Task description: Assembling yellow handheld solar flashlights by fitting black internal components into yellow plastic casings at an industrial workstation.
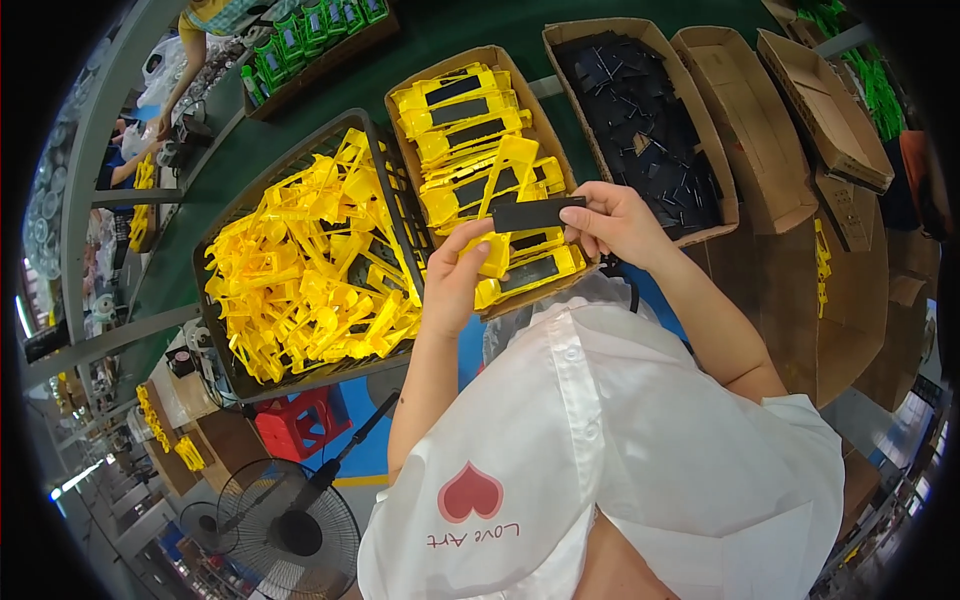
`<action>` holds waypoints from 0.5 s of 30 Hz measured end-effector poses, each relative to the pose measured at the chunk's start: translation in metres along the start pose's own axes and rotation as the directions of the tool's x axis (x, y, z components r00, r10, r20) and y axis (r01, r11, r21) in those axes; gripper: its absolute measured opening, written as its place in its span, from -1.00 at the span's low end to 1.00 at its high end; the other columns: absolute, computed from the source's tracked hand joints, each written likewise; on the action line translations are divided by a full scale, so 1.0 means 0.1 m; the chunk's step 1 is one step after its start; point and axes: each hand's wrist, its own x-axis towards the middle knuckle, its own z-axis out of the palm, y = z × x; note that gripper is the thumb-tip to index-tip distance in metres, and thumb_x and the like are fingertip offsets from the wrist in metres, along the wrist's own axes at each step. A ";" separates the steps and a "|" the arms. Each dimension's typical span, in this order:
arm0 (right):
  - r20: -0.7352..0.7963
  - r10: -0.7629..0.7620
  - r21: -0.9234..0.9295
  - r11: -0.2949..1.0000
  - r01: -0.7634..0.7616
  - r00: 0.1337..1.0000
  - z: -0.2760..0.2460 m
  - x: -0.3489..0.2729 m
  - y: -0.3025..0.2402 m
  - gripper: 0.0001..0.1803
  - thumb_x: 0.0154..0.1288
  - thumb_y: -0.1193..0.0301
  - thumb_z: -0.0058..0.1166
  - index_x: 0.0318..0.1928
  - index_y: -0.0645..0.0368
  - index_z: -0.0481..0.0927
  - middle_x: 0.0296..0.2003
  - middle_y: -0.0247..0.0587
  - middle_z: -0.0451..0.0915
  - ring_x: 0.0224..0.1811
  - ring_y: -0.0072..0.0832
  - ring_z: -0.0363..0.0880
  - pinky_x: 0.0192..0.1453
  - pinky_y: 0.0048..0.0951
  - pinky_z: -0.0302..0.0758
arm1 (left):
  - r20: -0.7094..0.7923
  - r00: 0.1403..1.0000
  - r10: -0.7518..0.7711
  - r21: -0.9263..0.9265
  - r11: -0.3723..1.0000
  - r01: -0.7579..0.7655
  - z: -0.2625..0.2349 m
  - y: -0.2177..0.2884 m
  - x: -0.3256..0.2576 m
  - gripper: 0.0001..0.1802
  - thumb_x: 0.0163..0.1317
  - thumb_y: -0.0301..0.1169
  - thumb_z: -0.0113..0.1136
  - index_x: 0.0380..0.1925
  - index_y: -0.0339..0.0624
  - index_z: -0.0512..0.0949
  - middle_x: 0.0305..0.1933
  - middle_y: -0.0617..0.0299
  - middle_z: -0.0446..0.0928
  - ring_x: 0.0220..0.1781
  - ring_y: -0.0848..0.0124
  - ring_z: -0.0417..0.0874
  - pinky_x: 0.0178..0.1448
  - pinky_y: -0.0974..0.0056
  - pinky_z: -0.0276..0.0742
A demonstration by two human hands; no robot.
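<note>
My left hand (pixel 457 275) is closed on a yellow plastic part (pixel 517 152), whose long thin arm rises above my fingers. Between the fingertips and thumb of my right hand (pixel 615 220) is a flat black rectangular plate (pixel 535 215), held level across the front of the yellow part. Whether the two touch cannot be made out. Just beyond my hands stands a cardboard box (pixel 395 95) with rows of yellow parts bearing black plates (pixel 470 132). A black crate (pixel 405 200) to the left is heaped with loose yellow parts (pixel 310 260). At the right, another cardboard box (pixel 560 60) holds loose black plates (pixel 640 120).
More cardboard boxes (pixel 745 120) stand on the right of the green bench (pixel 435 25). Green parts (pixel 305 45) fill a box at the far left, near another person's arm (pixel 183 85). Below the crate are a red stool (pixel 300 420) and a black fan (pixel 295 530).
</note>
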 end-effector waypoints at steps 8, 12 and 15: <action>-0.072 -0.083 0.057 0.995 0.087 0.994 0.16 -0.04 0.06 -0.88 0.18 0.42 -0.02 -0.35 0.22 0.41 -0.56 -0.31 0.53 -0.73 -0.75 0.35 -0.70 -0.76 0.23 | -0.164 0.977 0.139 0.010 0.990 -0.139 0.17 -0.02 0.12 -0.76 0.17 -0.33 0.02 -0.28 -0.30 0.46 -0.26 0.16 0.48 -0.26 0.44 0.52 -0.29 0.40 0.47; -0.085 -0.026 0.086 0.996 0.033 0.996 0.19 -0.04 0.02 -0.80 0.16 0.37 0.01 -0.30 0.27 0.43 -0.56 -0.29 0.52 -0.70 -0.71 0.36 -0.61 -0.71 0.30 | -0.151 0.890 0.430 0.408 0.847 -0.340 0.20 0.02 0.14 -0.79 0.06 -0.38 0.16 -0.40 -0.32 0.48 -0.22 0.22 0.40 -0.18 0.46 0.39 -0.09 0.46 0.29; -0.087 -0.025 0.114 0.993 0.035 0.996 0.18 -0.01 0.03 -0.81 0.17 0.37 0.00 -0.33 0.26 0.42 -0.58 -0.29 0.51 -0.70 -0.71 0.36 -0.62 -0.70 0.30 | -0.123 0.873 0.472 0.488 0.795 -0.361 0.22 0.00 0.14 -0.80 -0.01 -0.47 0.21 -0.37 -0.31 0.47 -0.21 0.21 0.39 -0.16 0.43 0.38 -0.06 0.45 0.26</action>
